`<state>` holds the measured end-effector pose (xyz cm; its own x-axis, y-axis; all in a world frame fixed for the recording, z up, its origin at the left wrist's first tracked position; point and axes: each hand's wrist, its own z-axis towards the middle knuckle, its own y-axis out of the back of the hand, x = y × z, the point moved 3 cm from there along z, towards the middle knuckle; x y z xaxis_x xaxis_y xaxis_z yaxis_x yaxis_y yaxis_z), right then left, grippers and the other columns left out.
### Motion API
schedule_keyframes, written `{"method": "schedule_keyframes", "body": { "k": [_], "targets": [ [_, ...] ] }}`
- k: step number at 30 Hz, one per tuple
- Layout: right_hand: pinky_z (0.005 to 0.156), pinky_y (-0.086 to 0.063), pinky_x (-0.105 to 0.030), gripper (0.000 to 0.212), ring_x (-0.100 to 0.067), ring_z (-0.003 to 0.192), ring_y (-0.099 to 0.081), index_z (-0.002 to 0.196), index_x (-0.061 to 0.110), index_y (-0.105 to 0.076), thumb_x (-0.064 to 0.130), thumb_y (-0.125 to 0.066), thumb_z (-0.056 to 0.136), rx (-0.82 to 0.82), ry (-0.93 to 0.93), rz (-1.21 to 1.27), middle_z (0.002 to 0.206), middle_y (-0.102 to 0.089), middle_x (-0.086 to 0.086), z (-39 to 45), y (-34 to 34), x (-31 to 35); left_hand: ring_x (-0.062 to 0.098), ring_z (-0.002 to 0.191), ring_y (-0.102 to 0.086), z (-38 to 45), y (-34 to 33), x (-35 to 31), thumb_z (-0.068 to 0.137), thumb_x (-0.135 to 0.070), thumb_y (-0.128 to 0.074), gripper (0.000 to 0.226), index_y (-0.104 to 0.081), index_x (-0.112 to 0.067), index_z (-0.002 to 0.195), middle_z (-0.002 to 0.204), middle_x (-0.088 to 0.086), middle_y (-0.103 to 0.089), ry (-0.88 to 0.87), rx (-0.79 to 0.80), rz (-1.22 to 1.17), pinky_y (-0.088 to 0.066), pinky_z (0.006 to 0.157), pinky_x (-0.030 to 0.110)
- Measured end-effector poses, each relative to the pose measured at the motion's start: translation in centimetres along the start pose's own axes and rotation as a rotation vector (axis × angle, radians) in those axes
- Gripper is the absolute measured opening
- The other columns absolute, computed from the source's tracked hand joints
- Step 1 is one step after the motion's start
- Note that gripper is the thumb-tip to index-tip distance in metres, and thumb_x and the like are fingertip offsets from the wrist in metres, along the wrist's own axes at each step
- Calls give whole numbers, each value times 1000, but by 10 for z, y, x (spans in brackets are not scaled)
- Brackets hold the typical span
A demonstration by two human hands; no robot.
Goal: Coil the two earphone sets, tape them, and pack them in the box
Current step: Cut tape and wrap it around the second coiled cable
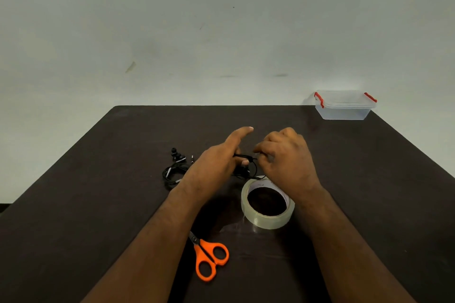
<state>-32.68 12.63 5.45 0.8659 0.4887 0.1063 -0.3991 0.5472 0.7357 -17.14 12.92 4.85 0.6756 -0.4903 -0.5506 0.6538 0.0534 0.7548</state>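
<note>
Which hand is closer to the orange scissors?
Left. The left hand is above and just beyond the scissors, its forearm passing right over their tips. The right hand is farther off to the right, past the tape roll.

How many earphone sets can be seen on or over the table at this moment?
2. One black earphone set lies coiled on the table, beside the left forearm. The other earphone set is held between the left hand and right hand, partly hidden by them.

Orange-handled scissors (210,257) lay closed on a dark table (369,192) (near edge), below a pale wall (221,32).
</note>
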Motion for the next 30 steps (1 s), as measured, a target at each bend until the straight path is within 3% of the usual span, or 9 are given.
{"method": "schedule_keyframes", "body": {
  "k": [3, 5, 9, 13, 18, 24, 26, 30],
  "targets": [
    [65, -41, -34, 8, -24, 79, -57, 82, 19, -76, 16, -75, 74, 4, 31, -14, 79, -68, 3, 0, 0, 3, 6, 98, -63, 4, 0, -3, 96, -7, -51, 43, -48, -20, 137, 120, 4, -64, 9, 47, 61, -50, 89, 24],
    [66, -41, -35, 9, -23, 82, -56, 84, 20, -76, 18, -74, 76, 12, 21, -8, 81, -67, 3, 0, -1, 3, 15, 109, -59, 7, 0, -5, 97, -15, -52, 35, -54, -15, 132, 123, 6, -62, 9, 82, 160, -47, 92, 26],
    [69, -41, -35, 9, -21, 86, -54, 83, 20, -76, 18, -73, 75, 17, -22, 47, 85, -64, 3, -2, -1, 2, 20, 103, -59, 7, -1, -6, 98, -18, -51, 29, -59, -14, 126, 114, 8, -64, 0, 82, 202, -48, 89, 36],
    [77, -45, -38, 13, -20, 93, -56, 89, 19, -74, 20, -67, 78, 30, -61, 132, 92, -67, 3, -2, 0, 1, 17, 97, -59, 6, -3, 0, 98, -18, -51, 24, -62, -15, 119, 108, 4, -63, 9, 14, 234, -49, 85, 34],
    [75, -52, -43, 13, -15, 78, -61, 94, 16, -73, 17, -67, 83, 16, -74, 229, 83, -72, 4, -1, 2, 3, 14, 98, -60, 5, -2, 7, 96, -8, -49, 24, -63, -17, 114, 109, 1, -64, 69, -117, 235, -50, 86, 30],
    [72, -54, -43, 16, -21, 82, -63, 97, 11, -74, 14, -75, 81, -90, -43, 229, 84, -73, -1, 1, 8, 6, 20, 101, -59, 9, 0, 7, 95, -6, -50, 25, -63, -16, 115, 111, 5, -64, 148, -77, 258, -49, 89, 38],
    [74, -54, -40, 22, -20, 83, -63, 100, 10, -73, 15, -77, 79, -110, -70, 254, 86, -72, -2, 2, 10, 3, 23, 104, -59, 13, 2, 6, 97, -10, -50, 24, -62, -15, 117, 113, 6, -64, 217, 37, 287, -48, 92, 38],
    [74, -54, -18, 26, -4, 81, -64, 102, 16, -73, 16, -78, 77, -78, -290, 517, 85, -70, 8, 2, 8, -8, 26, 96, -62, 6, 4, 0, 98, -16, -50, 23, -68, -7, 108, 103, 10, -69, 143, 13, 142, -49, 88, 41]
  ]
}}
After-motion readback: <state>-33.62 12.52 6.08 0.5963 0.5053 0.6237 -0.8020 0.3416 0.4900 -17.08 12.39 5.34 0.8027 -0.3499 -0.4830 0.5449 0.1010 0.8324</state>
